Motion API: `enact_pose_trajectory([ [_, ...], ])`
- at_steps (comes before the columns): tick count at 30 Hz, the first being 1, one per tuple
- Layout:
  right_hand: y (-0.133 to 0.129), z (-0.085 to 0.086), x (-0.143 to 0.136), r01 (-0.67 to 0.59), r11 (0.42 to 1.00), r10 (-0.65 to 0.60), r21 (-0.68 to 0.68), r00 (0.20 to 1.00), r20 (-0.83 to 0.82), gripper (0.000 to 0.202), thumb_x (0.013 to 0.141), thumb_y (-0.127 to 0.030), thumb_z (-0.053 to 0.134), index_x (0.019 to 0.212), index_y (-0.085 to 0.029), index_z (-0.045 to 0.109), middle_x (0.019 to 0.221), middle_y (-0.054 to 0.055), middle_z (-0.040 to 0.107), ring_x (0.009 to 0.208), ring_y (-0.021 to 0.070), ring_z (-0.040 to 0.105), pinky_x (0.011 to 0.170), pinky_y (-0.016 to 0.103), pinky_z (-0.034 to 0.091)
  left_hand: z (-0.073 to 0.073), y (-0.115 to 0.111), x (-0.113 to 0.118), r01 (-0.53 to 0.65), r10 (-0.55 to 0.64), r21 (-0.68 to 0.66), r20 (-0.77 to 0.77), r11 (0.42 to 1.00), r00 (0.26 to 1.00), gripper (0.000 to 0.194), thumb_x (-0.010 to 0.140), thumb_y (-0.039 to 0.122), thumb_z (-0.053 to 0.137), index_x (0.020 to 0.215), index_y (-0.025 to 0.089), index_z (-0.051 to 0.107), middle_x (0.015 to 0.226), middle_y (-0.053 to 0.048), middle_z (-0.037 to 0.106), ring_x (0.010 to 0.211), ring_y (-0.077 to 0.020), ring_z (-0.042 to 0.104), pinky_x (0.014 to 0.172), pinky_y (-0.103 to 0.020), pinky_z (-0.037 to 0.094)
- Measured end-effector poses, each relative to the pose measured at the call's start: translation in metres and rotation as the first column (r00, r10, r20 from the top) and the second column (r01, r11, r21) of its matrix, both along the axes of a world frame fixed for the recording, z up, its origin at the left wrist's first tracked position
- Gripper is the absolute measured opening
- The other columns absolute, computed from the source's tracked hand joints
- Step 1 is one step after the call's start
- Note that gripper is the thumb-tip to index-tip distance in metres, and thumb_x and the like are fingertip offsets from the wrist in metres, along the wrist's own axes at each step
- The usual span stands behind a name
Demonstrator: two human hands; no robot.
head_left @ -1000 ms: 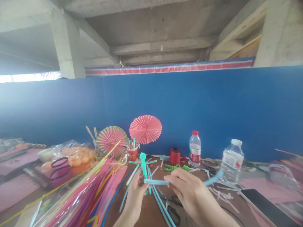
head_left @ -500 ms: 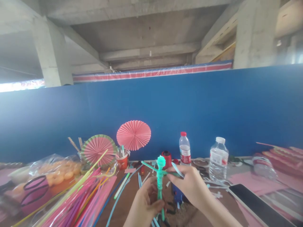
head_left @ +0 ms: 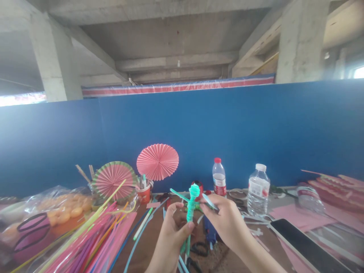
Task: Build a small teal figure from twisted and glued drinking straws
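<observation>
A mint-green pipe-cleaner figure point(head_left: 194, 192), with a coiled round head, a wrapped body and thin legs, stands upright above the middle of the table. One of its arms sticks out to the left. My left hand point(head_left: 174, 235) grips the lower body, thumb pressed against it and a finger raised behind the outstretched arm. At the figure's right side my right hand point(head_left: 224, 216) is closed in a pinch, its fingertips hiding the figure's other arm. A pale blue strip point(head_left: 209, 201) pokes up from between those fingers; its other end is hidden.
Bundled coloured pipe cleaners point(head_left: 93, 239) lie at left, near pleated paper fans point(head_left: 158, 162) and a cup of pens point(head_left: 144, 194). Two bottles stand behind, including a large one point(head_left: 258, 191). A phone point(head_left: 301, 246) lies at right. Black scissors point(head_left: 199, 248) and a blue tool point(head_left: 209, 231) lie below my hands.
My left hand has shifted up the figure, with its fingers less curled around it. The figure now leans slightly right at the top. The whole view has shifted a little.
</observation>
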State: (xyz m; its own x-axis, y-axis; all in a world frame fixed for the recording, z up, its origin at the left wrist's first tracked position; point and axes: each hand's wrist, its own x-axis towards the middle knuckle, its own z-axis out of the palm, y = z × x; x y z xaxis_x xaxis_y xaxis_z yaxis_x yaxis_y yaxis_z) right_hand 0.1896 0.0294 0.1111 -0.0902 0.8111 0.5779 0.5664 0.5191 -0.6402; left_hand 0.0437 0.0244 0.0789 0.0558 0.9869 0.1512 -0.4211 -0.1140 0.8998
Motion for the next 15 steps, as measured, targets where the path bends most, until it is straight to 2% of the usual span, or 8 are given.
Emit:
enact_pose_trajectory([
  [3,0.001,-0.002,0.0,0.03,1.0,-0.03,0.001,0.999,-0.024,0.022,0.081,-0.027,0.042,0.073,-0.019,0.061,0.068,0.001,0.061,0.066,0.0155,0.057,0.064,0.022,0.04,0.001,-0.002,-0.003,-0.027,0.026,-0.01,-0.022,1.0,0.999,0.044,0.057,0.027,0.073,0.092,0.023,0.047,0.069,0.0,0.059,0.061,-0.0131,0.056,0.051,-0.02,0.043],
  [7,0.001,-0.001,0.001,0.053,0.998,-0.055,-0.033,0.997,-0.051,0.023,0.08,-0.03,0.044,0.067,-0.019,0.06,0.061,0.0,0.059,0.059,0.0151,0.055,0.058,0.022,0.039,0.001,-0.002,-0.013,-0.006,0.007,0.004,-0.084,1.0,0.996,0.025,0.069,0.032,0.062,0.088,0.021,0.051,0.075,-0.002,0.06,0.064,-0.0143,0.057,0.058,-0.025,0.045],
  [10,-0.003,0.004,0.001,0.015,0.991,-0.031,-0.134,0.992,-0.118,0.021,0.079,-0.031,0.045,0.072,-0.019,0.06,0.057,-0.002,0.057,0.046,0.0119,0.051,0.049,0.021,0.038,0.002,0.009,-0.027,-0.005,0.022,0.07,-0.242,0.998,0.97,0.022,0.078,0.039,0.047,0.081,0.019,0.055,0.081,-0.005,0.061,0.076,-0.0178,0.058,0.064,-0.028,0.046],
  [12,-0.006,0.009,0.002,-0.028,0.978,-0.006,-0.206,0.986,-0.167,0.019,0.078,-0.031,0.046,0.076,-0.018,0.061,0.059,-0.002,0.058,0.042,0.0105,0.05,0.045,0.02,0.037,0.005,0.022,-0.041,-0.021,0.089,0.153,-0.451,0.988,0.888,0.033,0.08,0.043,0.039,0.067,0.017,0.056,0.077,-0.006,0.061,0.078,-0.0196,0.057,0.062,-0.027,0.045],
  [13,-0.007,0.011,0.002,-0.04,0.974,-0.002,-0.224,0.983,-0.186,0.019,0.078,-0.03,0.047,0.076,-0.018,0.061,0.059,-0.002,0.059,0.042,0.0105,0.051,0.045,0.02,0.037,0.008,0.029,-0.048,-0.039,0.146,0.199,-0.56,0.979,0.815,0.037,0.081,0.043,0.037,0.062,0.017,0.055,0.076,-0.006,0.062,0.08,-0.0206,0.056,0.063,-0.028,0.044],
  [15,-0.009,0.015,0.003,-0.036,0.974,-0.01,-0.223,0.98,-0.2,0.019,0.077,-0.03,0.047,0.075,-0.018,0.062,0.059,-0.002,0.059,0.045,0.0115,0.053,0.047,0.02,0.038,0.016,0.041,-0.064,-0.095,0.291,0.294,-0.75,0.951,0.594,0.037,0.08,0.042,0.037,0.059,0.018,0.055,0.071,-0.004,0.062,0.073,-0.0203,0.057,0.065,-0.029,0.042],
])
